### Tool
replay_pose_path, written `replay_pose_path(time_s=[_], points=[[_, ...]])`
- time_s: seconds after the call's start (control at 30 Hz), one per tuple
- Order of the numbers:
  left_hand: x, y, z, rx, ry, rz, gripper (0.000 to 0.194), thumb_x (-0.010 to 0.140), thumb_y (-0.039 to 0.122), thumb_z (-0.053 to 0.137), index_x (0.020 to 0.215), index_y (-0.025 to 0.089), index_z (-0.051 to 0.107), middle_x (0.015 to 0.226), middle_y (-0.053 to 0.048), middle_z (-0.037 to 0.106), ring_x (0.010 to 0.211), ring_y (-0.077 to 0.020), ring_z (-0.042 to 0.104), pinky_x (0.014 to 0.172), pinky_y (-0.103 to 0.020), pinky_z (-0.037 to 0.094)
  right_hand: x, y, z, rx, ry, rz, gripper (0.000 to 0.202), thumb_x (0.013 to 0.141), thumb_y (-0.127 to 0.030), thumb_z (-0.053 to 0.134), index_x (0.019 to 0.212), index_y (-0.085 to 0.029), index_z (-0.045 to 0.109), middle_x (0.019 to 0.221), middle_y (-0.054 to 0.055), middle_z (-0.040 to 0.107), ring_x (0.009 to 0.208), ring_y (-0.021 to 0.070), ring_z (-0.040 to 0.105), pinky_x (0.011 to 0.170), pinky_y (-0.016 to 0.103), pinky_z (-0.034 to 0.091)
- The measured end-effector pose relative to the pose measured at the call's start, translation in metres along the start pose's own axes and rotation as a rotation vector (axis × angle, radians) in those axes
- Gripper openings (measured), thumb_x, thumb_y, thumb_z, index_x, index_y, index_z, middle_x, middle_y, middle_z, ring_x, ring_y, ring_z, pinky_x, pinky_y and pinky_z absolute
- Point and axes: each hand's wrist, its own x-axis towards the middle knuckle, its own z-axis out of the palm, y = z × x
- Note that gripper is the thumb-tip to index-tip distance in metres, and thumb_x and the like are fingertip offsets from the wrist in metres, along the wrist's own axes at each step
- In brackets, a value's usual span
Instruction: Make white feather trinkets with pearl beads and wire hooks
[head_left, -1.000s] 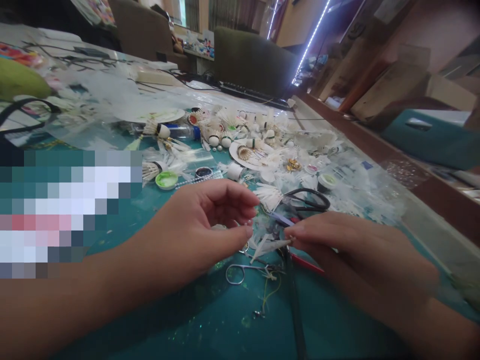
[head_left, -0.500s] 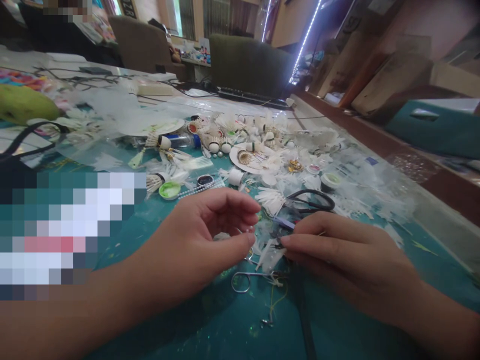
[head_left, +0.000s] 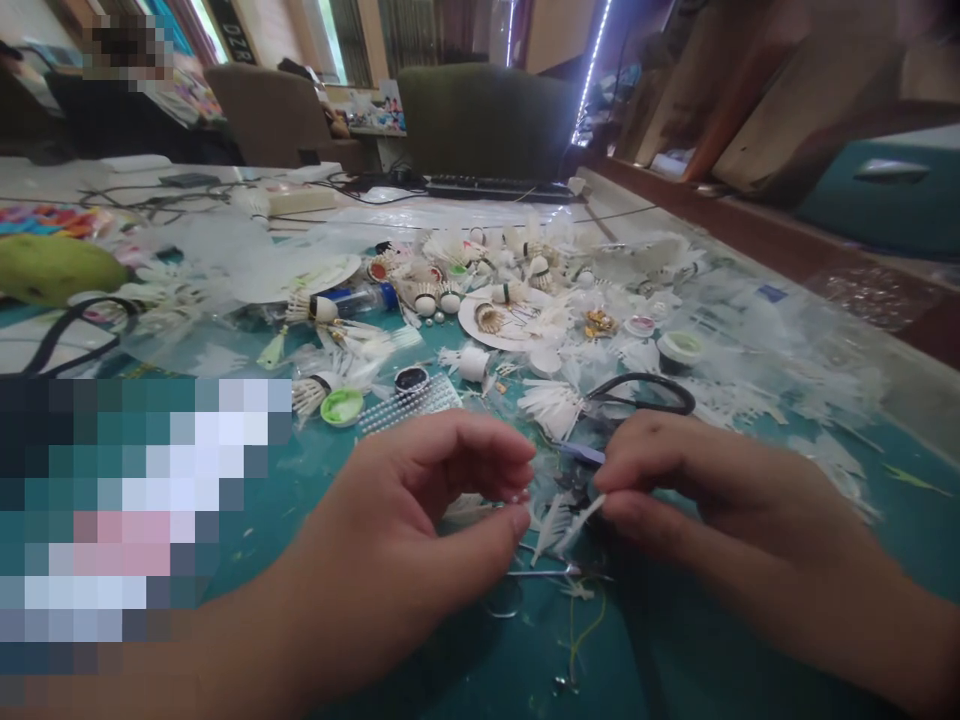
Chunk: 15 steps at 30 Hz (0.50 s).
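My left hand (head_left: 427,520) is curled at the centre, with small white beads (head_left: 517,495) showing between thumb and fingertips. My right hand (head_left: 697,510) faces it, thumb and forefinger pinched on a slim white feather piece (head_left: 589,515) that points down and left. A gap separates the two hands. Another white feather (head_left: 553,528) lies between them on the green mat. Just below are small metal scissors (head_left: 544,573), their handle partly behind my left thumb. Beyond my right fingertips lie a lavender-handled tool (head_left: 581,453) and a black-handled tool (head_left: 641,385), both partly covered.
Shuttlecocks (head_left: 551,400) and loose feathers crowd the mat. Farther back are a white plate (head_left: 480,335), a green paint pot (head_left: 343,405), a dark paint pot (head_left: 411,380) and a sheet of pearl beads (head_left: 409,408). A green fruit (head_left: 56,270) lies left. Someone sits far left.
My right hand has turned, and the white feather piece now shows clearly in its pinch. My left hand has shifted slightly right and down, covering more of the scissors. The camera view has tilted.
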Motion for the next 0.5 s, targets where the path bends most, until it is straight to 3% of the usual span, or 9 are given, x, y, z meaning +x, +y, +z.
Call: replay_pose_path(time_s=[0.2, 0.5], points=[[-0.0016, -0.0005, 0.0018, -0.034, -0.038, -0.028, 0.024, 0.078, 0.011, 0.083, 0.093, 0.028, 0.077, 0.090, 0.005, 0.078, 0.084, -0.0120, 0.075, 0.077, -0.015, 0.061, 0.0016, -0.0020, 0.0055, 0.085, -0.015, 0.227, 0.013, 0.095, -0.030, 0.070, 0.082, -0.026, 0.072, 0.070, -0.005, 0.066, 0.063, 0.0116, 0.060, 0.057, 0.019, 0.049], [-0.0018, -0.0021, 0.0022, -0.095, -0.063, -0.056, 0.025, 0.078, 0.012, 0.086, 0.093, 0.030, 0.077, 0.090, 0.007, 0.078, 0.086, -0.0120, 0.075, 0.080, -0.016, 0.061, 0.0023, -0.0039, 0.0079, 0.141, -0.006, 0.307, 0.016, 0.093, -0.032, 0.071, 0.078, -0.025, 0.072, 0.064, -0.005, 0.063, 0.058, 0.0114, 0.054, 0.054, 0.020, 0.046]])
